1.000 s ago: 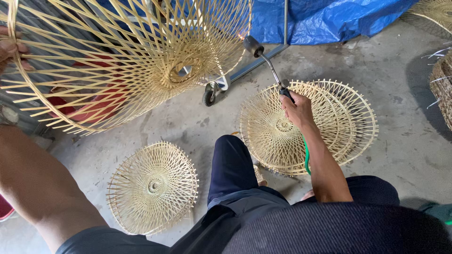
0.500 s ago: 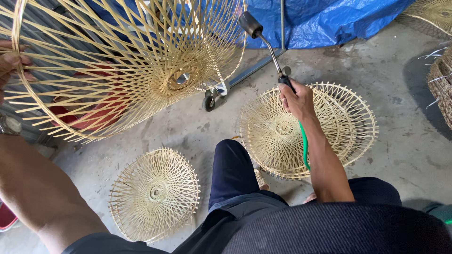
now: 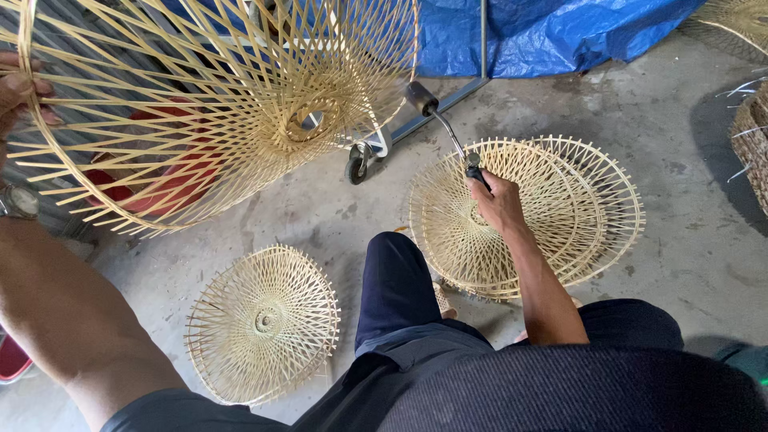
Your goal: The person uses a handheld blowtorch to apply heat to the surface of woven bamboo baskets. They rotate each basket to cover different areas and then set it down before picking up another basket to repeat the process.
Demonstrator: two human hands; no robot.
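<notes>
A: What is the left hand (image 3: 18,90) doing?

B: It is up at the far left, fingers curled over the rim of a large bamboo frame (image 3: 216,104). The frame is held in the air, tilted, its open weave facing the camera and its small centre ring turned toward the torch.

A: And the right hand (image 3: 498,202)?

B: Wrapped shut around the handle of a gas torch (image 3: 448,132). The thin metal neck runs up and to the left from the fist, and the dark nozzle at its end points toward the raised frame, just off its right edge. I cannot tell whether a flame burns.

A: What lies under that hand?

B: A stack of woven frames (image 3: 528,212) on the concrete floor (image 3: 688,264), right of the person's knee. At least two overlap, one shifted to the right.

A: Anything else on the floor?

B: A smaller round frame (image 3: 264,322) lies flat near the left of the dark trouser leg (image 3: 396,292). Toward the far edge stands a metal stand with a caster wheel (image 3: 357,168), and behind it a blue tarp (image 3: 552,32). Something red shows through the raised frame's weave.
</notes>
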